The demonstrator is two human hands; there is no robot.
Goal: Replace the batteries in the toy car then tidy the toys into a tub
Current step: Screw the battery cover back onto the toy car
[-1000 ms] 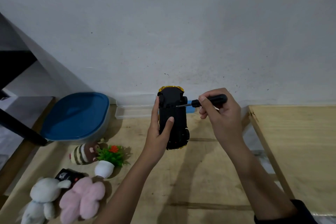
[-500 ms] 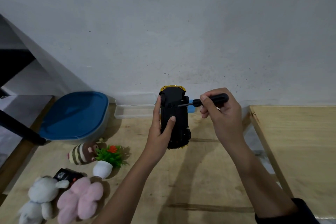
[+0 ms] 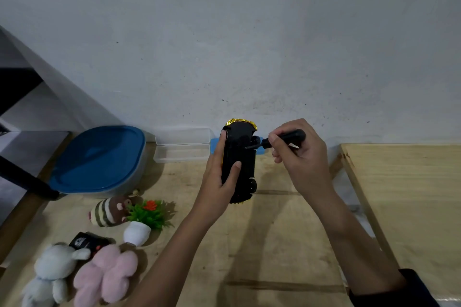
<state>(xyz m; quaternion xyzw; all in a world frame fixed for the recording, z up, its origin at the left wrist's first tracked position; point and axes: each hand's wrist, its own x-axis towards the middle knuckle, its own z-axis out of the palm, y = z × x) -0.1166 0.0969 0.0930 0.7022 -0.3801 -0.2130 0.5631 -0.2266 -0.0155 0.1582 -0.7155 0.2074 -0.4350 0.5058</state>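
Observation:
My left hand (image 3: 219, 179) grips the toy car (image 3: 239, 157), held upright above the table with its black underside facing me and a yellow body edge showing at the top. My right hand (image 3: 299, 157) holds a black screwdriver (image 3: 287, 137) whose tip touches the car's underside near the upper wheel. A grey tub with a blue lid (image 3: 99, 159) stands at the left by the wall. Soft toys lie at the lower left: a white one (image 3: 50, 271), a pink one (image 3: 107, 274) and a striped brown one (image 3: 109, 210).
A clear plastic box (image 3: 182, 148), open, sits against the wall, with something blue (image 3: 215, 145) behind the car. A small fake plant in a white pot (image 3: 142, 222) and a black remote (image 3: 86, 243) lie among the toys. A second wooden table (image 3: 411, 194) adjoins at the right.
Both hands stay almost in place with the screwdriver tip on the car's underside. My view has shifted slightly, so the toys sit a little lower left.

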